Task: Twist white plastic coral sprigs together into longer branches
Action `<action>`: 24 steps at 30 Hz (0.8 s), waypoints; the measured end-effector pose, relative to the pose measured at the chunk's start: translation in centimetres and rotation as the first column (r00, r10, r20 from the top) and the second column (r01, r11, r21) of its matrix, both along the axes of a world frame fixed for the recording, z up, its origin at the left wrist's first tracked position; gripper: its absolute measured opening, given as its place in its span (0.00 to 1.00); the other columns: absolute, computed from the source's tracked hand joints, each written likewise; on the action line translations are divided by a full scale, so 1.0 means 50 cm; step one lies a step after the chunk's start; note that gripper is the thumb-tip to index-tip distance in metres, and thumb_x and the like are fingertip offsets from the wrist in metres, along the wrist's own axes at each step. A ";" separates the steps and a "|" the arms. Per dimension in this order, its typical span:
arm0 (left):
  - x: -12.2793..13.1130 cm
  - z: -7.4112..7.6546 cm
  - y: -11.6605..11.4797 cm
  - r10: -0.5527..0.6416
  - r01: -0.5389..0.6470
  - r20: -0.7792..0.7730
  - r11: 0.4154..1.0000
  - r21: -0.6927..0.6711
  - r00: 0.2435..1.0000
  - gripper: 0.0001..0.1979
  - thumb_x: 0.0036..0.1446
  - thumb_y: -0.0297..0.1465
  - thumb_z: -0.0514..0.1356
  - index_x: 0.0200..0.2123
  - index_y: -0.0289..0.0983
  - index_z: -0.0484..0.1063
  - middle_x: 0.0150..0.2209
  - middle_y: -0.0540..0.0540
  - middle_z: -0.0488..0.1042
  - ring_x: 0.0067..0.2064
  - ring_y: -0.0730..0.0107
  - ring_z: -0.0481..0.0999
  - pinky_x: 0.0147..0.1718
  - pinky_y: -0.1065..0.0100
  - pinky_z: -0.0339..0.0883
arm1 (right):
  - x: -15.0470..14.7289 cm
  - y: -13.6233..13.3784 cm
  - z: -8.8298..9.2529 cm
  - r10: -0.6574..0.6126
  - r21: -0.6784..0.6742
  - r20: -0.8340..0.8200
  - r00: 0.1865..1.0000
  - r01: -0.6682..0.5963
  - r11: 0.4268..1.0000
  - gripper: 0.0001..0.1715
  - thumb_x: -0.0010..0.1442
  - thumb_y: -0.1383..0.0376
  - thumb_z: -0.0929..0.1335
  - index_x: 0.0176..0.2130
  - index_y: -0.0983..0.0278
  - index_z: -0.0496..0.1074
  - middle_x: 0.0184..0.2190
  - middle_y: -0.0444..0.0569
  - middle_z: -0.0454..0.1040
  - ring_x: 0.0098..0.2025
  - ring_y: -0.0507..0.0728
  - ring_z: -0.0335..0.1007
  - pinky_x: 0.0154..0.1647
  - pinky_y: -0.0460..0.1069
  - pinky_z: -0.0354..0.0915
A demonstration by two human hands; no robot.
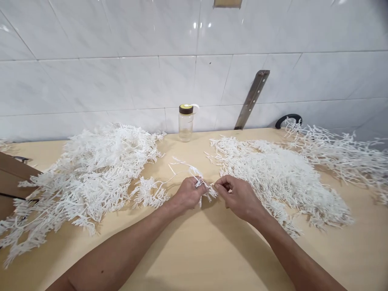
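In my left hand is a white artificial coral-like branch, its frayed tips sticking out past the fingers. A thin stem of it arches up and to the left over the table. My right hand is just to the right, thumb and forefinger pinched together at the branch's edge; what lies between those fingertips is too small to make out. To the left spreads a large heap of similar white branches, with a small tuft near my left wrist. Another white pile lies beyond my right hand.
A clear bottle with a black and yellow lid stands by the tiled wall. A metal strip leans there too, near a black curved object. Looser white branches lie far right; a brown box stands left.
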State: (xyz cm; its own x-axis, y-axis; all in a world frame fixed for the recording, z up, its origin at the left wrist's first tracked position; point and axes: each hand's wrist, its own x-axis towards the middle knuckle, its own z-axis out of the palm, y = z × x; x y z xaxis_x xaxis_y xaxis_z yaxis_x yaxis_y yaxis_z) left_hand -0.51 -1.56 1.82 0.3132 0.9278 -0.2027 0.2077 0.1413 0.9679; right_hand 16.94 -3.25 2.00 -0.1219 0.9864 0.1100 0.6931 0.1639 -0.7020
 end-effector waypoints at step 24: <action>0.006 0.002 -0.006 0.063 -0.063 0.122 0.998 -0.001 0.990 0.20 0.46 0.46 0.66 0.28 0.33 0.75 0.19 0.51 0.68 0.20 0.77 0.61 0.20 0.73 0.53 | 0.014 0.004 0.014 0.032 -0.154 -0.216 0.976 -0.066 0.986 0.18 0.59 0.53 0.65 0.35 0.62 0.78 0.22 0.43 0.73 0.16 0.49 0.60 0.17 0.45 0.57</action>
